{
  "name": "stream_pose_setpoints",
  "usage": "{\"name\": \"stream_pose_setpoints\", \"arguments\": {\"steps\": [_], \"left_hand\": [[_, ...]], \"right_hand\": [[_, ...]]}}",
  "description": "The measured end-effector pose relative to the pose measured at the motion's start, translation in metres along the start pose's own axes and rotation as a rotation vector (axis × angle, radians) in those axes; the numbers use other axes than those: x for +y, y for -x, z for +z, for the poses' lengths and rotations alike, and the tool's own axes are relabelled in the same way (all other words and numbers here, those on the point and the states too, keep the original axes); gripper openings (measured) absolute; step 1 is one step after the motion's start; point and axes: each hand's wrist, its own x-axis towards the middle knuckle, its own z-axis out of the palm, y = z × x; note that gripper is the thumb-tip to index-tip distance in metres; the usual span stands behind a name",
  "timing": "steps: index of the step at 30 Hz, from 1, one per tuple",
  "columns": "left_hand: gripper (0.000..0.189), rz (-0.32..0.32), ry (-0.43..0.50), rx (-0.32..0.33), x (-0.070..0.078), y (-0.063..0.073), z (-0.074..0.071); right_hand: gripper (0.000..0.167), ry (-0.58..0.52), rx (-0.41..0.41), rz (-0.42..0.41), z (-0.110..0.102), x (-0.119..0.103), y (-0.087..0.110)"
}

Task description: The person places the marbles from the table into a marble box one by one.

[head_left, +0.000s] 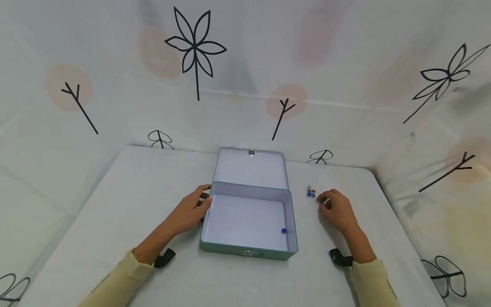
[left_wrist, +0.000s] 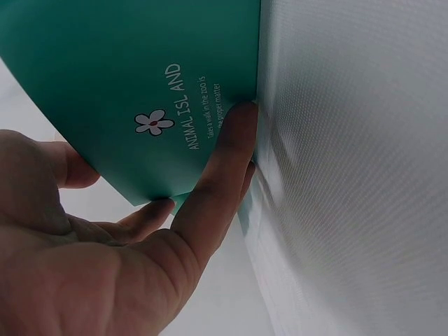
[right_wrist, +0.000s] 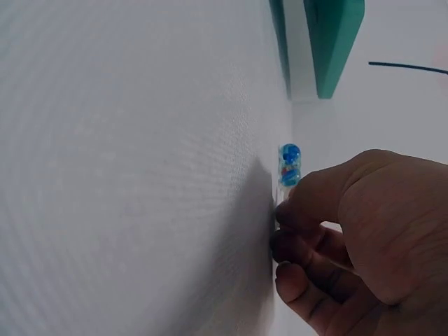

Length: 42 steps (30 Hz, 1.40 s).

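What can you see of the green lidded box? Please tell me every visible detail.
The green lidded box is rectangular, with a pale inside and metal-like walls. It sits upright on the white table, its lid opened away from the person. A silvery latch is on the front wall, and a clasp on the lid's far edge. One side shows "ANIMAL ISLAND" and a white flower. Inside, a blue marble lies near the right wall; the left hand touches the box's left side.
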Motion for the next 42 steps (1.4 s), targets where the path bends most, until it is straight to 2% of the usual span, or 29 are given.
{"name": "stream_pose_setpoints", "arguments": {"steps": [12,21,28,37,42], "left_hand": [[0.058,0.0,-0.003,-0.001,0.0,0.0,0.0],[0.057,0.004,-0.002,0.0,0.001,0.0,-0.001],[0.059,0.0,-0.006,0.0,0.0,0.0,-0.001],[0.058,0.004,-0.005,-0.001,0.001,0.0,-0.001],[0.059,0.003,-0.008,0.0,0.001,0.0,-0.001]], "right_hand": [[0.015,0.003,0.0,-0.007,-0.003,-0.013,0.001],[0.014,-0.018,0.032,-0.097,-0.009,-0.032,0.003],[0.018,-0.02,0.005,-0.137,-0.014,-0.051,0.007],[0.017,-0.009,0.053,-0.254,-0.024,-0.077,0.016],[0.021,-0.051,0.051,-0.316,-0.027,-0.09,0.022]]}}
